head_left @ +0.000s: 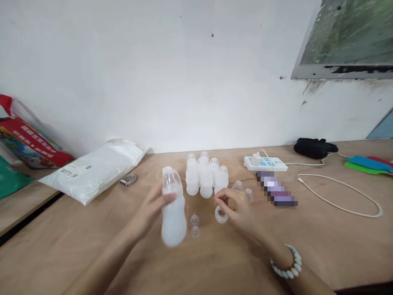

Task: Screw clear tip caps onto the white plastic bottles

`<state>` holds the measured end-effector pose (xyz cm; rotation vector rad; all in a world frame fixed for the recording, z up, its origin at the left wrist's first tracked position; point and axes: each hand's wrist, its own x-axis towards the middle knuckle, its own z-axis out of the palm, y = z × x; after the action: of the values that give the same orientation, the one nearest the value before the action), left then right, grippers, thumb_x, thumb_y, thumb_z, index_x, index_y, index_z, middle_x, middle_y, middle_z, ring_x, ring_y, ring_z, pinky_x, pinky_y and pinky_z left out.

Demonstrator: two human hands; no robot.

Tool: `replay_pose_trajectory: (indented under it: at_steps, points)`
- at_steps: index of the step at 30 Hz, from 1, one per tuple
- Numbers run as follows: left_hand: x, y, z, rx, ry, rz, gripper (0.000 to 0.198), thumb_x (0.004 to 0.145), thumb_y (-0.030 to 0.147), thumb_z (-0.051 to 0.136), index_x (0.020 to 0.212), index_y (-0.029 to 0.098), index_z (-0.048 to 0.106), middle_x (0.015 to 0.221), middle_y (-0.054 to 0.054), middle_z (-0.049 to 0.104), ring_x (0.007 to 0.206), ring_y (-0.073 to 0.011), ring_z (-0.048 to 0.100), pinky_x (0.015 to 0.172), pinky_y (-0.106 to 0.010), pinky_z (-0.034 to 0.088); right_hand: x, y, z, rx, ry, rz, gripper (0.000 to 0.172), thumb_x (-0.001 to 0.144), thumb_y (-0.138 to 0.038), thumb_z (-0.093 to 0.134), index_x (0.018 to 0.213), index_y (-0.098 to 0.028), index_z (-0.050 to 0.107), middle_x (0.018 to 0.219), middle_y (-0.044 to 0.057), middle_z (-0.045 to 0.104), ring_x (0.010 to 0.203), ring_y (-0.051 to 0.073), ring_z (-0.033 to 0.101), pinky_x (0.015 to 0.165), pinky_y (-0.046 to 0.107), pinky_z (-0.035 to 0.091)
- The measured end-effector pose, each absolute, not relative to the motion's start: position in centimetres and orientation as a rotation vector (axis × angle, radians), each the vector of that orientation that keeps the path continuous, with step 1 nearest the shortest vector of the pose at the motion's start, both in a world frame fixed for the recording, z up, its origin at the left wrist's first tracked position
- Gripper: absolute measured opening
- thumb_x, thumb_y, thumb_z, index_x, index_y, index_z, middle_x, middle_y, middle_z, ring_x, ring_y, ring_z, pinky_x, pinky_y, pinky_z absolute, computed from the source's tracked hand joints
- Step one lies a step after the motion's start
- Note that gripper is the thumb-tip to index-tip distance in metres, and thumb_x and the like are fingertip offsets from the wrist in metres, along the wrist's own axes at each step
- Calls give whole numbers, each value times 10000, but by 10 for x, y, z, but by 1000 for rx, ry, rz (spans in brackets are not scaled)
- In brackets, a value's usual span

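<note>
The left hand (157, 200) is wrapped around a baby bottle (174, 215), thumb across the front, just left of the middle in the lower half of the frame. The bottle stands almost straight up, its long side running up and down, clear cap on top. The right hand (238, 206) has its fingertips curled close together; I cannot tell if they pinch anything. White rings (221, 214) lie just beside it, right of the bottle, so the right hand is nearer them. Between bottle and rings sit two soft-looking, see-through nipples (195, 226). Past the right hand are round, shiny clear caps (243, 191). Farther up, in the middle, cloudy white bottles (205, 175) with curvy sides crowd together on the smooth brown wooden table (123, 237).
</note>
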<state>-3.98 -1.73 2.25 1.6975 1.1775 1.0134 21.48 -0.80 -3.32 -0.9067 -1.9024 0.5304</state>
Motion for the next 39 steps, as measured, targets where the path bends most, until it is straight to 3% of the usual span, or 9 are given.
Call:
replay_pose_trajectory:
  at_steps: [2,4,7,10,16,21,26,32,39]
  points:
    - [-33,-35,-3,1391,975,794,599,761,565,608,1244,318,356,922,-16,585,657,-186,604,572,-315,503,211,-14,-30,-884,-1872,652,182,953,-257,521,807,-191,608,693,7,626,632,160,577,592,261,428]
    - [-22,-50,-18,1314,979,676,623,770,560,640,1236,325,301,1001,-9,554,697,-155,576,617,-302,501,204,-21,-28,-841,-1855,790,182,957,-320,526,876,-187,619,665,-7,600,600,150,548,561,249,399]
    - [-8,-62,-25,1456,927,643,645,737,426,740,1165,300,274,1104,-15,537,915,-176,566,789,-316,483,191,-34,-27,-785,-1916,928,262,927,-440,548,965,-186,598,627,-35,538,541,138,475,528,245,342]
    - [1,-60,-21,1583,939,655,654,679,311,799,1092,272,293,1127,-23,544,1033,-205,537,875,-331,443,180,-43,-28,-930,-1973,840,288,824,-468,651,868,-200,556,633,-36,536,556,143,447,572,262,333]
    - [10,-56,-17,1875,1173,539,459,613,359,824,867,218,468,886,12,612,805,-198,547,675,-273,399,179,-52,-28,-1113,-1760,718,266,724,-382,675,761,-224,464,564,-59,468,508,138,416,495,237,287]
    - [13,-65,-22,1883,1164,494,193,651,169,630,785,207,496,735,23,577,629,-146,494,555,-255,337,186,-61,-31,-1109,-1758,735,288,709,-381,679,723,-223,438,569,-62,431,503,129,395,486,237,259]
    - [16,-69,-9,1727,956,445,292,571,81,569,841,187,536,760,38,517,643,-110,414,556,-237,312,189,-66,-29,-984,-1684,927,314,744,-410,664,703,-215,423,579,-64,403,478,107,352,464,235,213]
    - [18,-69,13,1485,825,311,363,550,93,662,881,194,554,726,64,433,634,-90,357,526,-213,257,194,-69,-20,-877,-1583,1120,362,751,-456,693,705,-201,440,644,-52,393,519,100,330,471,228,234]
    - [14,-69,-6,1191,710,263,355,483,175,773,735,176,523,568,67,534,518,-86,449,480,-201,309,197,-72,-11,-768,-1505,1361,438,778,-525,713,715,-199,428,618,-63,376,499,86,327,458,205,236]
